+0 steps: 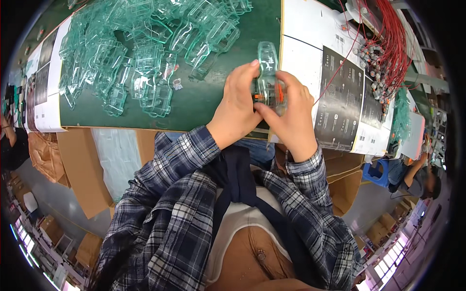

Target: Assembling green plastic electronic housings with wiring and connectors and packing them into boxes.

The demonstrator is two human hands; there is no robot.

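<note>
- At the left, a loose pile of clear, green-tinted plastic shells (145, 53) covers much of the green tabletop (206, 106); below its edge stands a cardboard box (80, 167) with a bluish plastic sheet (116, 157) inside.
- The left hand (236, 104) is closed on the left side of a shaped clear plastic shell (267, 58), its forefinger along that side; its thumb is hard to make out.
- That held shell lies between both hands, near the tabletop's front edge, far end pointing away from the person; an orange-and-dark item (280, 92) shows at its near half, partly covered.
- The right hand (295, 109) is clamped on the other side, forefinger at the right edge, thumb bent across the near end.
- The step in hand looks like fitting or closing the shell around the item; next, the fingers would need even pressure along both edges, keeping the item seated.
- At the right lie black-and-white printed sheets (340, 92), then a bundle of red wires (393, 34).
</note>
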